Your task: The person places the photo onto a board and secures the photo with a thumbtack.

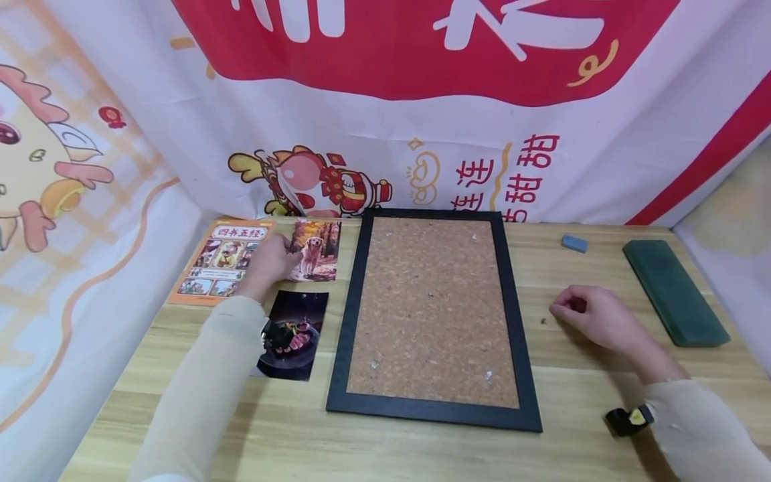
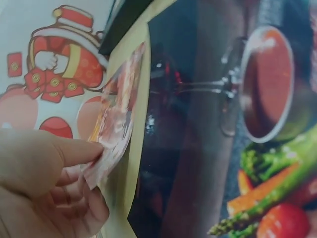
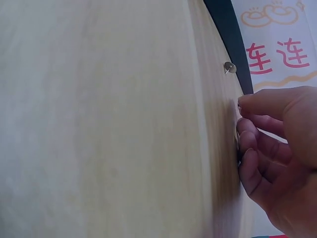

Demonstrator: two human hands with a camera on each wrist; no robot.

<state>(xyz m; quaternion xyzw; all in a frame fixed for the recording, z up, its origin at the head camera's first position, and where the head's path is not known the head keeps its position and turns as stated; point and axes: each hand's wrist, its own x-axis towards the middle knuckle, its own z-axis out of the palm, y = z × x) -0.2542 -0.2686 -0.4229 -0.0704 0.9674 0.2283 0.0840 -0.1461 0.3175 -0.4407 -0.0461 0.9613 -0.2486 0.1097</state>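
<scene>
My left hand pinches the edge of a photo of a golden dog between thumb and fingers. That photo bends upward in the left wrist view. Just nearer lies a dark food photo, partly under the left forearm. To the right of the black-framed cork board, my right hand is low at the table with its fingers curled and thumb bent toward them. A thumbtack lies just beyond its fingertips; whether they hold another one I cannot tell.
An orange printed booklet lies left of the dog photo. At the right are a small blue block and a long dark green block. Several shiny spots mark the cork. A printed cloth hangs behind the table.
</scene>
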